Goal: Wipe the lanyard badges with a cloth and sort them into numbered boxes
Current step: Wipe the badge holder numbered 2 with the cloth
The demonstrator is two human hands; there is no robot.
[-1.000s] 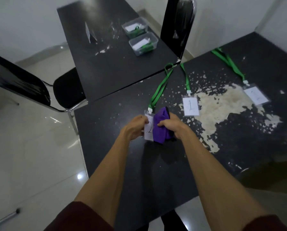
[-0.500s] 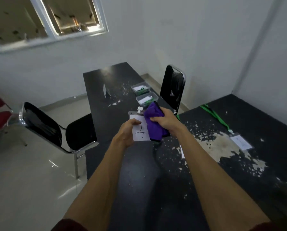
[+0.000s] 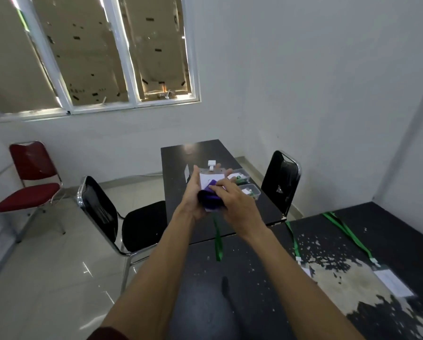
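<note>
Near table [image 3: 254,303]: its right and lower parts are cut off by the frame. Far table [image 3: 181,163]: two clear boxes [image 3: 251,190] stand on it, partly behind my right hand [image 3: 235,204]; no number on them can be read. Two loose badges [image 3: 392,282] lie on the near table, blurred, their cards illegible.

The held badge [image 3: 206,179] is raised over the far table between both hands, face toward me. Its lower half is covered by the purple cloth [image 3: 209,198], and I cannot read its marking. Its green lanyard [image 3: 217,239] hangs down below my hands.

My left hand [image 3: 193,195] cradles the held badge from behind, thumb along its left edge, fingertips showing past its top and right edges. My right hand, fingers curled, pinches the cloth against the badge face.
</note>
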